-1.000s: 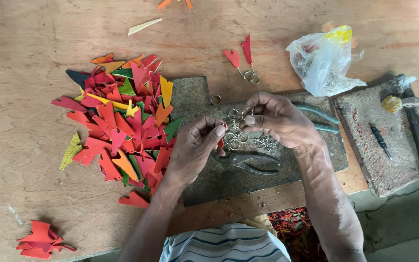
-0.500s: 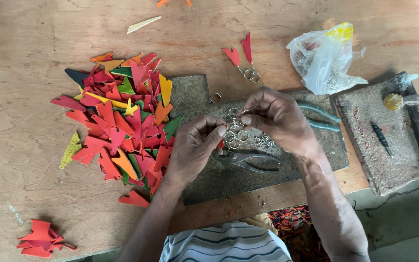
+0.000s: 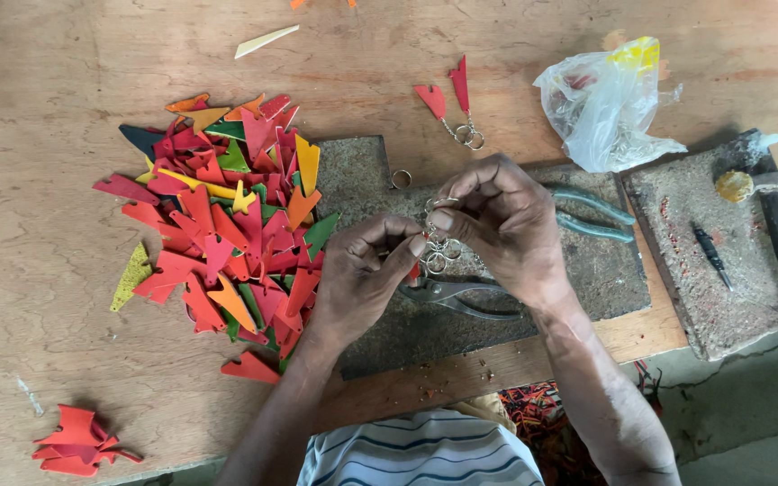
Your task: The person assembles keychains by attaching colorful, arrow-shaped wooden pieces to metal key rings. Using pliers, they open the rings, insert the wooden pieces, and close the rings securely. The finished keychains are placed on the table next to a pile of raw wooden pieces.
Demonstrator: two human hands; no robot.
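Metal rings (image 3: 438, 247) pinched mid-frame between left hand (image 3: 366, 274) and right hand (image 3: 497, 225), both closed on the cluster, raised slightly above the slab (image 3: 380, 180) since a moment ago, pliers (image 3: 461, 297) lying below, shapes (image 3: 227, 216) at left.

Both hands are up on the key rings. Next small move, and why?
Probably separate one ring from the bunch of key rings. The left hand and right hand both pinch that tangled bunch above the dark slab, and no coloured piece from the pile is in either hand.
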